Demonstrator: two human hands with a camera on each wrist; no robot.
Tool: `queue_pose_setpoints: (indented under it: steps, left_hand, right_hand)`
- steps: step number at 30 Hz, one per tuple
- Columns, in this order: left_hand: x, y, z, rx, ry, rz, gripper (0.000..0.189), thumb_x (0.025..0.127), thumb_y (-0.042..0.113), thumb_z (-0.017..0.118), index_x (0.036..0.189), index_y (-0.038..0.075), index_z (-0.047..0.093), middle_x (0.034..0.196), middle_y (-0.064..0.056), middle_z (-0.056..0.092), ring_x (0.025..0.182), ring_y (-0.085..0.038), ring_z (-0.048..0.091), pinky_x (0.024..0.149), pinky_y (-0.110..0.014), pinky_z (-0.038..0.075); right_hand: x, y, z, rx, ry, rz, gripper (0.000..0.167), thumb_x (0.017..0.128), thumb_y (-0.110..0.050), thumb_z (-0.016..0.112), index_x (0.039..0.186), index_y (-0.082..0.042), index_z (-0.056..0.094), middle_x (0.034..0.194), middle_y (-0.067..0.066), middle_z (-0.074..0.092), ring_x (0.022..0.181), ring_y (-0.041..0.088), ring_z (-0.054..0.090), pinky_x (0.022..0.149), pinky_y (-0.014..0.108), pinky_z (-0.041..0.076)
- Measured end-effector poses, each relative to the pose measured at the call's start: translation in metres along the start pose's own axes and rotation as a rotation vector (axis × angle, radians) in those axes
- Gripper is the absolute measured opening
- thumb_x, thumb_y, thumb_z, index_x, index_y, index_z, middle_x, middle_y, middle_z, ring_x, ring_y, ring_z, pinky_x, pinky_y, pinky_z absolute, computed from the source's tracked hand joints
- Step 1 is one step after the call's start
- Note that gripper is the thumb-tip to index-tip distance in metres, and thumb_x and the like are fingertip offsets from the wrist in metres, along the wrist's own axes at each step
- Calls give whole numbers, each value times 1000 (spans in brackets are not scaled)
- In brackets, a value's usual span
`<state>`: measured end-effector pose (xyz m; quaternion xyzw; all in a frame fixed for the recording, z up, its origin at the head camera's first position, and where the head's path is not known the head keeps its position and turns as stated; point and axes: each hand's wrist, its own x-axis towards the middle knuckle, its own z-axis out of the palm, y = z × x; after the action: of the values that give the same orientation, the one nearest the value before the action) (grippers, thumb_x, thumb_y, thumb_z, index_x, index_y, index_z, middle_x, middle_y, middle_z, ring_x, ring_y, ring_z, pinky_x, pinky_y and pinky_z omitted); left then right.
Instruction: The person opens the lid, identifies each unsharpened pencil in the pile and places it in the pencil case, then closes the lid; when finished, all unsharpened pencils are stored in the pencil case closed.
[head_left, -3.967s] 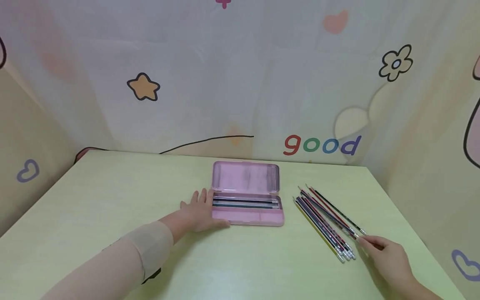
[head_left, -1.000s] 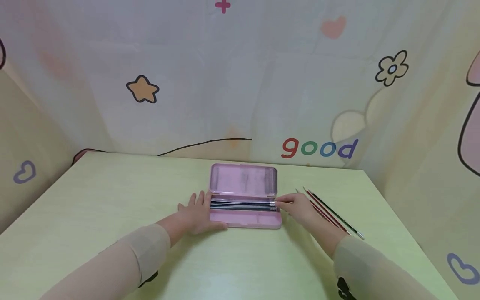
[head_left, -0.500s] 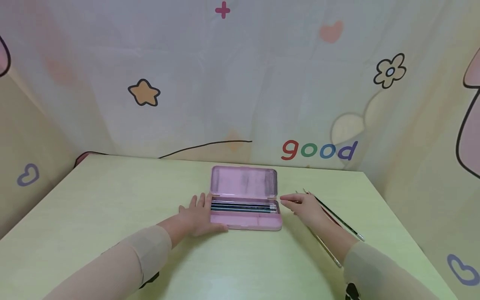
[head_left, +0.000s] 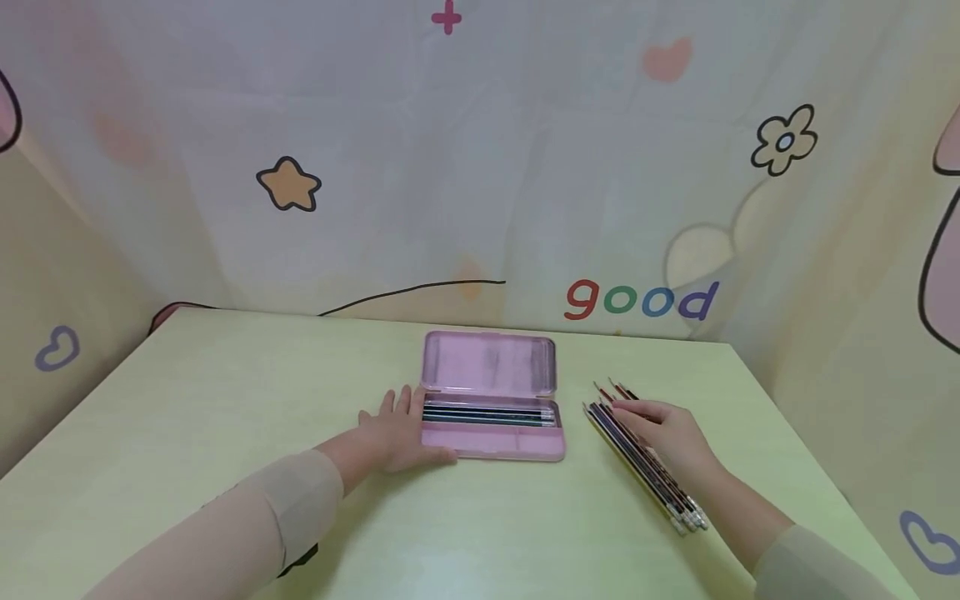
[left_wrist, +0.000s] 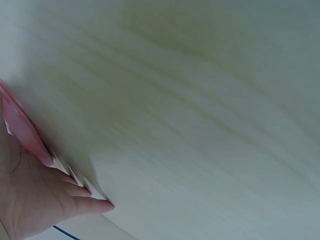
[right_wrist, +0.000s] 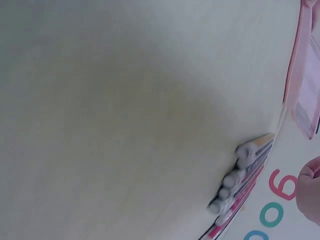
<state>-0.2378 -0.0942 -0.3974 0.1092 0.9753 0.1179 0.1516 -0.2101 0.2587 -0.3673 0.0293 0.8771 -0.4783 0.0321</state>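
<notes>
Behind the pale table (head_left: 225, 375), a printed backdrop (head_left: 405, 167) is hanging. The left hand (head_left: 397, 433) is resting against an open pink case's (head_left: 465, 441) left side, fingers spreading wide; dark pencils (head_left: 487, 414) are lying inside. Right of it, the right hand (head_left: 667, 433) is hovering at the loose pencils' (head_left: 645, 467) far ends, fingers bunching narrowly; whether they are pinching any, I cannot tell.

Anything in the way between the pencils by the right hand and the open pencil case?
Nothing visible. Only tabletop separates the pencils from the right end of the pencil case; its lid is folded back, and the left hand rests at the opposite end.
</notes>
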Motion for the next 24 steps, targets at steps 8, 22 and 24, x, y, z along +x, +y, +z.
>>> queue_pose_setpoints:
  steps: [8,22,24]
  left_hand:
    - [-3,-1,1,6,11,-6,115,74,76,50,148,0,7,152,-24,11,137,-44,7,98,-71,15]
    - [0,0,2,1,13,18,115,74,76,50,148,0,7,152,-24,11,137,-45,7,97,-71,15]
    - [0,0,2,-1,13,16,115,74,76,51,148,1,6,152,-24,11,137,-45,7,97,-71,15]
  right_hand:
    - [-21,15,-21,16,52,5,54,88,-41,62,126,-2,58,111,6,61,83,15,54,69,25,48]
    - [-54,58,-39,-52,68,113,54,88,-40,62,124,0,58,101,3,62,78,10,51,69,24,46]
    - [-61,66,-39,-77,82,134,53,88,-40,63,123,-1,59,106,4,63,77,10,51,65,24,45]
